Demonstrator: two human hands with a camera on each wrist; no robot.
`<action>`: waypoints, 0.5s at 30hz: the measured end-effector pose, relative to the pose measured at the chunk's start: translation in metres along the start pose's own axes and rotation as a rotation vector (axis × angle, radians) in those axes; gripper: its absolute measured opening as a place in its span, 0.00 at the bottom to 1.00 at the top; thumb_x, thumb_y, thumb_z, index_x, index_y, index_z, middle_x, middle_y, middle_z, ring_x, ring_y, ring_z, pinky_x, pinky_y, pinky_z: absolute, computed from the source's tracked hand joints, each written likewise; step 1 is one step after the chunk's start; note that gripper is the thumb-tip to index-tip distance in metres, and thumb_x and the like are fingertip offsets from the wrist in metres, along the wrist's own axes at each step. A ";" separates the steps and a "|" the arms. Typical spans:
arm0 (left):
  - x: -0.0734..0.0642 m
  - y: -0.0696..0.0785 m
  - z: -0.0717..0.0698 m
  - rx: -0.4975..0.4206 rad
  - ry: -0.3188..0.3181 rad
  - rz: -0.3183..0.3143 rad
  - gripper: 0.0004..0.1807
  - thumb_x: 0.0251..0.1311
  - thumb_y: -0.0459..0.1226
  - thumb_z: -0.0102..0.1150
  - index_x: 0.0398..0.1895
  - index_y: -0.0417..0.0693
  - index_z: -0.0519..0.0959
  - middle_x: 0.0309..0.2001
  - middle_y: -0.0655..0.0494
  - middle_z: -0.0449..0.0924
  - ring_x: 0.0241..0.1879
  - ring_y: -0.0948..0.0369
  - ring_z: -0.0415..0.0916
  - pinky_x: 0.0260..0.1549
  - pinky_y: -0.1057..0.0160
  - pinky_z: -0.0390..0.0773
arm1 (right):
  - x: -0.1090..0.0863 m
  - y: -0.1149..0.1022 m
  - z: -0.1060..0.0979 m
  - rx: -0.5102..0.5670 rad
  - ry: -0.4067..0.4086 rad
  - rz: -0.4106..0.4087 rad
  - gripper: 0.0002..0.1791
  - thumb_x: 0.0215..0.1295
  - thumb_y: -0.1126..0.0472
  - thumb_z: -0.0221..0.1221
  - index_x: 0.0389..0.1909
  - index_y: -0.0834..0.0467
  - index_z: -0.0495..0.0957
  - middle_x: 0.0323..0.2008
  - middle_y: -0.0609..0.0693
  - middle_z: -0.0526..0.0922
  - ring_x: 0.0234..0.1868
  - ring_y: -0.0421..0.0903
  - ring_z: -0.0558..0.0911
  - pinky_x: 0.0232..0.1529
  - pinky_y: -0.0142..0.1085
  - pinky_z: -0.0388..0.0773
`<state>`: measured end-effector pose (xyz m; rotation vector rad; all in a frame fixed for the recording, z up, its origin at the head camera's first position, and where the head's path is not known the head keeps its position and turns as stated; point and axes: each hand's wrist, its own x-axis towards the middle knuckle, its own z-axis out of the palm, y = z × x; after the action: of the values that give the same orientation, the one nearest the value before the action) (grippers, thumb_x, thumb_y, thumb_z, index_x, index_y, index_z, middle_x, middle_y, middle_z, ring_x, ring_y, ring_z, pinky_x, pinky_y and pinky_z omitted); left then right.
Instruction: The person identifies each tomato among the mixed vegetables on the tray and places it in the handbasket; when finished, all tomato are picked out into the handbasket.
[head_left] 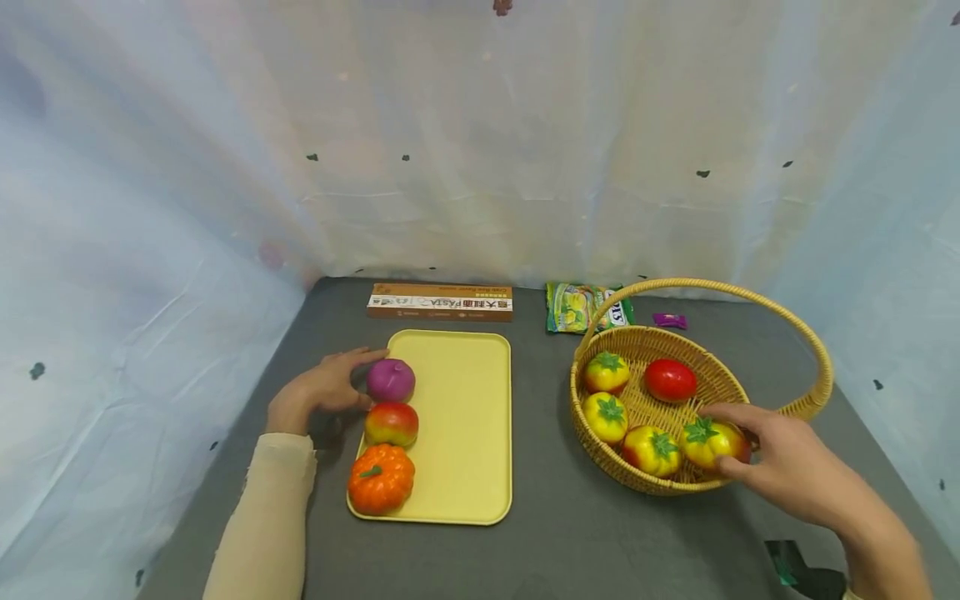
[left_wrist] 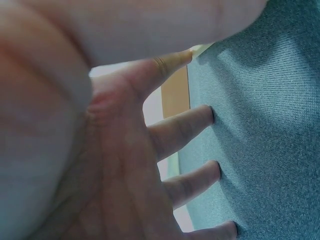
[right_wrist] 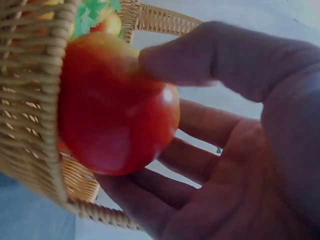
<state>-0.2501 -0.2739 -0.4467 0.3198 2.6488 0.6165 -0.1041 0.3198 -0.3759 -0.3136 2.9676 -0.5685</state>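
Note:
My right hand (head_left: 798,467) grips a red-and-yellow tomato (right_wrist: 117,107) with a green leafy top, thumb on one side and fingers on the other, at the right rim of the wicker basket (head_left: 716,362). Inside the basket lie several similar tomatoes (head_left: 651,450) and a plain red oval fruit or vegetable (head_left: 670,381). At the yellow tray's (head_left: 465,425) left edge, my left hand (head_left: 326,390) is beside a purple onion-like ball (head_left: 391,381). Its spread fingers (left_wrist: 185,130) rest with their tips on the grey tabletop and hold nothing.
Below the purple ball, the tray's left side bears a red-yellow fruit (head_left: 392,424) and an orange pumpkin (head_left: 381,479). A pasta box (head_left: 440,302), a green snack bag (head_left: 573,308) and a small purple packet (head_left: 670,321) lie along the back. The basket's tall handle (head_left: 787,317) arches over the right side.

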 end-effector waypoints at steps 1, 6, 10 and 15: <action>0.000 0.000 0.000 -0.002 0.000 -0.002 0.50 0.61 0.38 0.76 0.87 0.57 0.64 0.86 0.32 0.53 0.81 0.23 0.51 0.72 0.15 0.57 | 0.001 -0.001 0.001 -0.001 -0.011 0.006 0.31 0.64 0.60 0.76 0.69 0.59 0.82 0.51 0.53 0.88 0.34 0.39 0.75 0.30 0.32 0.73; -0.001 0.000 0.000 -0.011 -0.004 -0.010 0.50 0.61 0.38 0.76 0.87 0.57 0.64 0.86 0.32 0.53 0.81 0.24 0.50 0.71 0.14 0.57 | 0.002 -0.002 0.006 0.032 -0.019 0.017 0.31 0.64 0.61 0.75 0.69 0.59 0.82 0.43 0.49 0.84 0.29 0.36 0.71 0.28 0.32 0.69; 0.000 0.000 0.000 -0.011 -0.006 -0.016 0.50 0.61 0.38 0.77 0.87 0.58 0.64 0.86 0.32 0.53 0.81 0.24 0.50 0.71 0.14 0.57 | 0.001 0.000 0.011 0.112 -0.026 0.009 0.29 0.66 0.61 0.74 0.68 0.57 0.83 0.48 0.50 0.87 0.34 0.34 0.76 0.32 0.30 0.77; 0.001 0.000 0.000 -0.008 -0.005 -0.013 0.50 0.60 0.37 0.77 0.87 0.57 0.65 0.86 0.32 0.53 0.81 0.23 0.51 0.71 0.14 0.58 | 0.004 -0.001 0.020 0.321 -0.079 -0.045 0.28 0.71 0.63 0.71 0.70 0.59 0.81 0.60 0.57 0.87 0.47 0.30 0.85 0.44 0.30 0.87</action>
<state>-0.2507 -0.2740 -0.4469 0.3014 2.6413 0.6211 -0.1049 0.3114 -0.3941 -0.3620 2.7395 -0.9954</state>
